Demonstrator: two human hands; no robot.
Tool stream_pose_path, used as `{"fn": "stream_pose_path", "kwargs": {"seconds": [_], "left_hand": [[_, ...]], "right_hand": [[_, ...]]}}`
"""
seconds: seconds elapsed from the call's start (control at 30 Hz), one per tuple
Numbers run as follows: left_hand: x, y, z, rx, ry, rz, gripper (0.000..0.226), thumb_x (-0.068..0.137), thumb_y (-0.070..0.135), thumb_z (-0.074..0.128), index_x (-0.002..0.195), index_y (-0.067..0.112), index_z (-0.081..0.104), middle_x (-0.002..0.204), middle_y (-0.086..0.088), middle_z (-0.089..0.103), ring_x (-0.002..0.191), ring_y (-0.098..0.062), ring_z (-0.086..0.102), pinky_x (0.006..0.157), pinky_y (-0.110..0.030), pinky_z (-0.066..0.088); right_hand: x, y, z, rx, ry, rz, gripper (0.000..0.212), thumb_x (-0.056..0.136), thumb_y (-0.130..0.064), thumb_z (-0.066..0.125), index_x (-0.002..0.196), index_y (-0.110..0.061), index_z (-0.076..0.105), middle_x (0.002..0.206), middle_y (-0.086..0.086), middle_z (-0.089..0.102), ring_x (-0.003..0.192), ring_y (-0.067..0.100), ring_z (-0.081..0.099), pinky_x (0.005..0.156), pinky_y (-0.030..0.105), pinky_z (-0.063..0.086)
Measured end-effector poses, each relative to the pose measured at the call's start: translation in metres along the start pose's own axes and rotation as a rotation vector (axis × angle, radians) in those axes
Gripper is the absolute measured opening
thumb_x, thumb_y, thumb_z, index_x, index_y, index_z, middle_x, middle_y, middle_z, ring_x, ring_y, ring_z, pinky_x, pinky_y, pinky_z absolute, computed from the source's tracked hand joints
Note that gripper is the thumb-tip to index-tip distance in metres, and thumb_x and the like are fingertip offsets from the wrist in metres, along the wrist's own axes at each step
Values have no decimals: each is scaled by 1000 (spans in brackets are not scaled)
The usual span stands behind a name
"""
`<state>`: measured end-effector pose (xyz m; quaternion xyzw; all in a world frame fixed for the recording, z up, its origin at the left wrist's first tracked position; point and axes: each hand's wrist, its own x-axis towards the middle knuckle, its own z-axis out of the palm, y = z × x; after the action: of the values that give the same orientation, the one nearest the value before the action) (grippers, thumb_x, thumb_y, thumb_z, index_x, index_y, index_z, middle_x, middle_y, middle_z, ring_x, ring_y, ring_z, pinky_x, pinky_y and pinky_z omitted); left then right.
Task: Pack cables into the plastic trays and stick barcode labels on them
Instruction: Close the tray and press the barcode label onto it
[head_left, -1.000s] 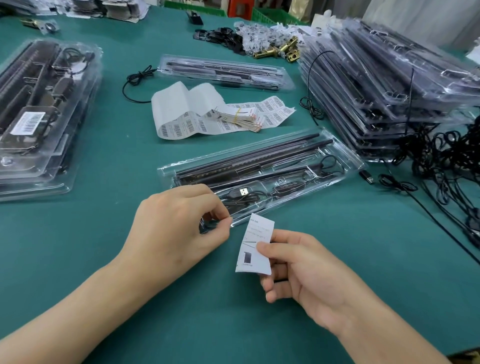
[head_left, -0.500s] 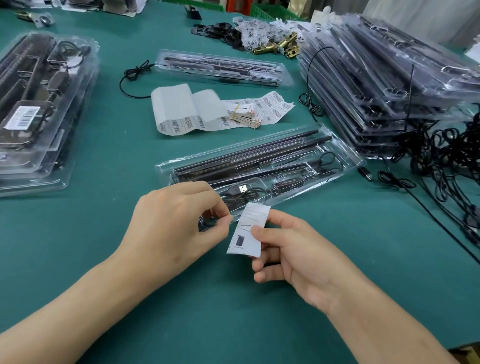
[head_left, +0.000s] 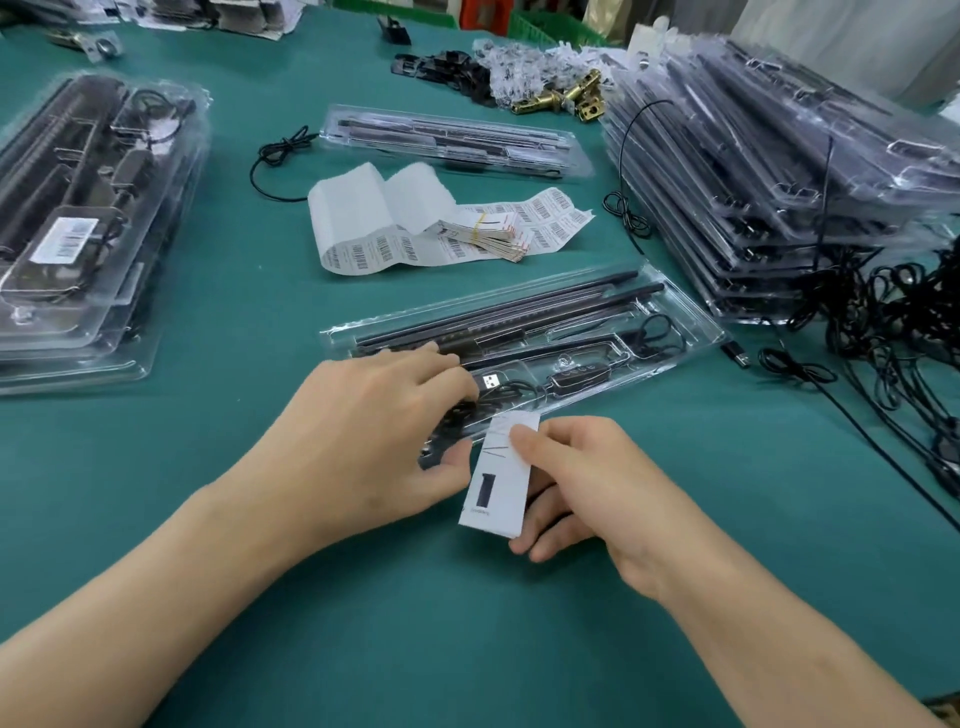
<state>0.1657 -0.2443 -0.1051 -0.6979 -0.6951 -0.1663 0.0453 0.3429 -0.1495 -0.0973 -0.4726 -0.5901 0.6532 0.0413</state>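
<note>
**Slip held at the tray's near end**

The clear tray lies on the green worktop, its long axis running near-left to far-right. The left hand grips its near-left end, fingers curled over it. The right hand pinches the white slip (print too blurred to read), whose top edge meets the tray's near rim.

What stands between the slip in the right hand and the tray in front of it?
Nothing visible: the slip overlaps the tray at its near rim. The left hand grips the tray's near end, beside the slip.
</note>
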Motion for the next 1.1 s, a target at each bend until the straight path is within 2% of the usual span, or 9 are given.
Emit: {"fn": "stream_pose_path", "kwargs": {"seconds": [0.1, 0.2, 0.37, 0.47, 0.63, 0.77, 0.9, 1.03, 1.1], "left_hand": [[11, 8, -5, 167, -74, 36, 27, 83, 44, 45, 99, 23, 53, 81, 7, 55, 66, -24, 58, 48, -31, 35], [22, 16, -8, 290, -141, 2, 28, 86, 48, 42, 99, 24, 39, 78, 6, 47, 60, -25, 47, 47, -30, 20], [24, 19, -5, 358, -152, -61, 38, 87, 57, 26, 101, 26, 42, 84, 6, 54, 61, -25, 48, 49, -30, 28], [24, 18, -9, 334, -186, -90, 31, 90, 55, 36, 105, 29, 46, 91, 7, 60, 67, -24, 54, 54, -31, 37], [30, 29, -5, 378, -217, -101, 19, 95, 31, 48, 98, 25, 31, 92, 5, 57, 66, -26, 47, 48, -30, 23], [25, 28, -2, 367, -147, -89, 24, 93, 32, 46, 92, 24, 24, 83, 5, 51, 56, -23, 36, 49, -31, 22], [17, 24, 0, 233, -12, -37, 28, 82, 23, 62, 85, 17, 35, 65, -1, 50, 45, -26, 23, 46, -27, 14], [15, 20, -1, 207, 7, 30, 21, 73, 17, 69, 77, 12, 49, 56, -3, 48, 45, -25, 20, 45, -25, 17], [14, 20, 0, 198, 26, 37, 17, 72, 17, 68, 75, 10, 53, 55, -2, 47, 47, -25, 18, 45, -25, 15]], "right_hand": [[2, 4, 2, -17, 55, -27, 24, 106, -23, 52, 98, -2, 61, 67, 10, 73, 43, 22, 63, 36, 24, 41], [4, 7, 2, -24, 96, -45, 18, 105, -18, 55, 96, -4, 62, 60, 7, 71, 36, 16, 55, 34, 22, 33], [7, 11, 7, 20, 152, -64, 12, 102, -13, 56, 97, -4, 62, 55, 8, 66, 33, 15, 50, 34, 22, 32], [6, 13, 11, 77, 178, -67, 6, 101, -10, 55, 100, -3, 57, 61, 13, 68, 36, 19, 55, 35, 24, 37], [6, 10, 12, 104, 212, -37, 12, 99, -8, 57, 104, -6, 46, 53, 9, 62, 38, 22, 58, 36, 26, 42], [2, 6, 10, 123, 156, -24, 10, 100, -10, 57, 104, -4, 49, 61, 11, 70, 42, 22, 61, 38, 26, 45], [-9, 8, 2, 104, 63, -19, 15, 100, -15, 53, 107, -5, 61, 84, 9, 79, 69, 21, 76, 47, 29, 53], [-17, 10, -11, 251, 102, -175, 14, 99, -12, 39, 103, -8, 51, 96, 11, 79, 90, 27, 78, 80, 45, 59], [-18, 11, -15, 276, 138, -247, 9, 97, -12, 39, 97, -9, 48, 89, 8, 78, 75, 25, 75, 68, 39, 59]]}}
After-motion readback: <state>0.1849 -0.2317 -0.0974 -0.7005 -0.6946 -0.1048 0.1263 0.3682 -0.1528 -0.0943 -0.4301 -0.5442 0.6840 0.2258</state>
